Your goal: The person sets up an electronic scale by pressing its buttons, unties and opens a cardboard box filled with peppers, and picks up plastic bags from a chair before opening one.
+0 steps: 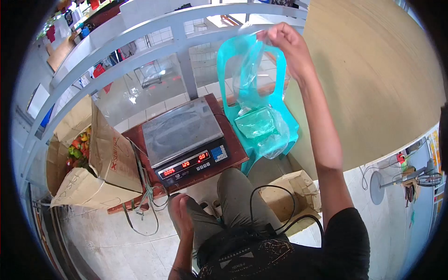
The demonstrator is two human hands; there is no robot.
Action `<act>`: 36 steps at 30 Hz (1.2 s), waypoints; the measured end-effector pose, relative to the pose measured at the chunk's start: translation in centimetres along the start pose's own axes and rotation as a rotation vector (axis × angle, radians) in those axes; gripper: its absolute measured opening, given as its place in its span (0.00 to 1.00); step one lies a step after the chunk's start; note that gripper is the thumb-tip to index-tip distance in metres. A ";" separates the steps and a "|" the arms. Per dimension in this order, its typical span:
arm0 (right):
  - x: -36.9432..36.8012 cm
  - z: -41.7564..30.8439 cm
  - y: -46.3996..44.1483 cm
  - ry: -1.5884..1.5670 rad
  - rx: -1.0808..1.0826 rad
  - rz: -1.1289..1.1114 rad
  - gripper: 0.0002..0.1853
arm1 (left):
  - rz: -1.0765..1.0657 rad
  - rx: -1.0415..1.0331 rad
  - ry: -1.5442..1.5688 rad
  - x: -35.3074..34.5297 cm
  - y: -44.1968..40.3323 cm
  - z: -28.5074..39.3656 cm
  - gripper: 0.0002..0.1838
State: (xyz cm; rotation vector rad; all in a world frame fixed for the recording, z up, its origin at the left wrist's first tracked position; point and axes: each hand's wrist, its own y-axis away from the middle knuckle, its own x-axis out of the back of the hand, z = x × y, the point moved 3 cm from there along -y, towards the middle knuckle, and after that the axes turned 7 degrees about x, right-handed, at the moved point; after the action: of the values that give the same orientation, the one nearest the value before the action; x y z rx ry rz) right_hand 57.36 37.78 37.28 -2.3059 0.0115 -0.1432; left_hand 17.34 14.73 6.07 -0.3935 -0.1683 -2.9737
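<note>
My right hand (288, 43) is raised above the turquoise plastic chair (290, 122). Its fingers are pinched on the top of a clear plastic bag (247, 77), which hangs down toward the seat. More clear plastic (263, 128) lies crumpled on the chair seat. My left hand (182, 212) is low over my thigh, its fingers loosely extended and partly blurred, with nothing visible in it. In front of me a digital scale (184, 130) stands on a reddish-brown wooden surface (235, 148). Its metal platform is bare and its red display is lit.
At left, an opened cardboard box (112, 163) holds red and green peppers (79, 147). Another cardboard box (291, 193) sits on the floor right of my legs. Metal railing (184, 60) runs behind the scale. A large tan panel (368, 79) stands at right, near a fan (427, 177).
</note>
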 end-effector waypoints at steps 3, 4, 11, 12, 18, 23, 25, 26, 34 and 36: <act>-5.9 -4.6 7.0 -0.051 -0.174 -0.202 0.07 | -0.549 0.177 0.481 -4.5 -3.1 4.8 0.34; -7.8 -4.6 10.1 -0.124 -0.236 -0.287 0.07 | -0.701 0.264 0.713 -6.1 -4.1 6.4 0.38; -17.3 -1.2 28.7 -0.090 -0.230 -0.958 0.10 | -0.909 0.435 1.057 -10.2 -10.2 9.2 0.33; -17.6 -1.1 29.6 -0.148 -0.257 -0.976 0.10 | -0.851 0.378 0.962 -10.2 -10.8 9.4 0.31; -16.8 -0.1 31.0 -0.252 -0.327 -0.998 0.11 | -0.369 0.173 0.751 -6.7 -9.4 10.0 0.10; -11.8 1.3 23.6 -0.087 -0.443 0.008 0.17 | -0.263 0.041 0.450 -3.6 -8.1 7.8 0.07; -13.4 1.1 21.7 -0.121 -0.461 -0.023 0.20 | -0.209 -0.005 0.360 -3.3 -7.6 7.6 0.06; -14.5 1.0 21.1 -0.138 -0.472 -0.038 0.21 | -0.182 -0.026 0.314 -3.2 -7.4 7.6 0.05; -18.2 3.6 21.9 -0.151 -0.576 -0.312 0.13 | -0.239 0.066 0.428 -1.6 -6.3 7.5 0.09; -18.5 3.5 21.6 -0.101 -0.531 -0.352 0.13 | -0.260 0.110 0.450 -1.4 -6.1 7.7 0.11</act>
State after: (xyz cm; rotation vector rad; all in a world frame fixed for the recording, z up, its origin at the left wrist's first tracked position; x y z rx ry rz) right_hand 40.20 26.81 17.10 -2.8245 -0.4604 -0.2241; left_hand 19.72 21.92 12.55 0.3369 -0.3525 -3.1869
